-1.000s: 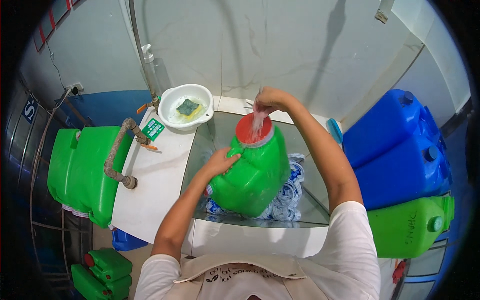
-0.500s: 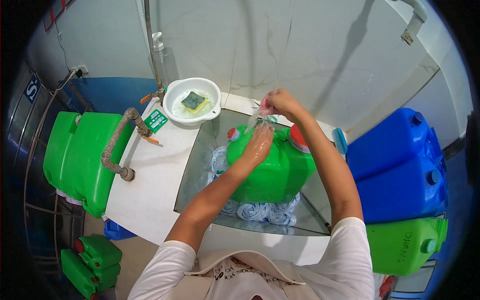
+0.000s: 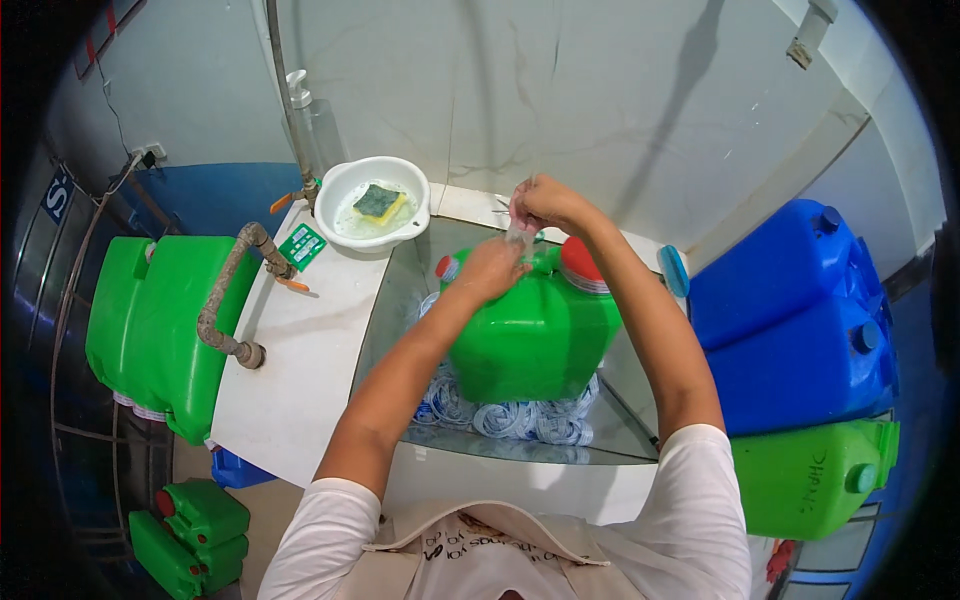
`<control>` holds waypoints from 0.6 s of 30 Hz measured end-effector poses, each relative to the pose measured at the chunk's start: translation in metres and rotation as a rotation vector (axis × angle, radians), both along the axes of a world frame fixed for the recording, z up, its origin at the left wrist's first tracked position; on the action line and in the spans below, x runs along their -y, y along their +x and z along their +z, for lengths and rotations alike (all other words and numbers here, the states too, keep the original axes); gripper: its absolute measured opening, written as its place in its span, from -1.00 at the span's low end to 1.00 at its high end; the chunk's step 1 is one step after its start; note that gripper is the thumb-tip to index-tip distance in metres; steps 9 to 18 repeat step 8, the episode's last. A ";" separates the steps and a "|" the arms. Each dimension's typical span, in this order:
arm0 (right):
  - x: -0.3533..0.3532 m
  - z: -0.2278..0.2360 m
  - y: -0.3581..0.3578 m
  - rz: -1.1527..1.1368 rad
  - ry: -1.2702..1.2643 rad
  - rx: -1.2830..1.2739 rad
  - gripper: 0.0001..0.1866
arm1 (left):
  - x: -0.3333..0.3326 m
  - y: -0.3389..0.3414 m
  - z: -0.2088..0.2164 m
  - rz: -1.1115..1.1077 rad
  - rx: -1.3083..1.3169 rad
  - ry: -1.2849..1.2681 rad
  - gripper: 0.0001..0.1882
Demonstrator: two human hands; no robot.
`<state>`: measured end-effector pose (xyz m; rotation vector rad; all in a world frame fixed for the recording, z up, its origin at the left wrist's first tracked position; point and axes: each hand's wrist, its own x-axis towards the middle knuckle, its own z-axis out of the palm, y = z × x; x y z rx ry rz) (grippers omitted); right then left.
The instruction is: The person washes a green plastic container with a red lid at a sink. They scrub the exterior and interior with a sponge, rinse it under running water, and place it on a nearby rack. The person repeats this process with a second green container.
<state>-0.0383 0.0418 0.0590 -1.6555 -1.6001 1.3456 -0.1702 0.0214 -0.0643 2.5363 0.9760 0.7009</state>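
Note:
A green jerrycan (image 3: pixel 530 345) with a large red cap (image 3: pixel 583 265) and a smaller red cap (image 3: pixel 447 268) stands in the glass-sided sink in front of me. Above its top, my right hand (image 3: pixel 550 203) is closed on a thin, pink and clear piece that looks like wet plastic film (image 3: pixel 520 235). My left hand (image 3: pixel 490 268) is bent round the lower end of the film, just over the jerrycan's handle; its fingertips are partly hidden. Under the jerrycan lie several coiled white-and-blue bundles (image 3: pixel 507 420).
On the counter (image 3: pixel 300 340) at left stand a white basin (image 3: pixel 350 232) with a sponge (image 3: pixel 380 203) in suds, a green packet (image 3: pixel 302 246) and a bent pipe (image 3: pixel 210 320). Blue jerrycans (image 3: pixel 790 330) crowd the right side, green ones (image 3: pixel 185 320) the left. A blue brush (image 3: pixel 673 270) lies beside my right forearm.
My left hand has moved left and slightly up, off the jerrycan's top. My right hand stays high with the pink and clear film. The whole view has shifted slightly.

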 end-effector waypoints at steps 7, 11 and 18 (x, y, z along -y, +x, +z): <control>-0.002 -0.008 0.016 0.011 0.006 0.029 -0.85 | 0.011 -0.053 -0.002 -0.053 -0.142 -0.586 -0.52; -0.005 -0.009 0.010 0.045 0.031 0.056 -0.85 | 0.009 -0.068 -0.025 -0.039 -0.087 -0.535 -0.48; -0.005 -0.009 0.010 0.045 0.031 0.056 -0.85 | 0.009 -0.068 -0.025 -0.039 -0.087 -0.535 -0.48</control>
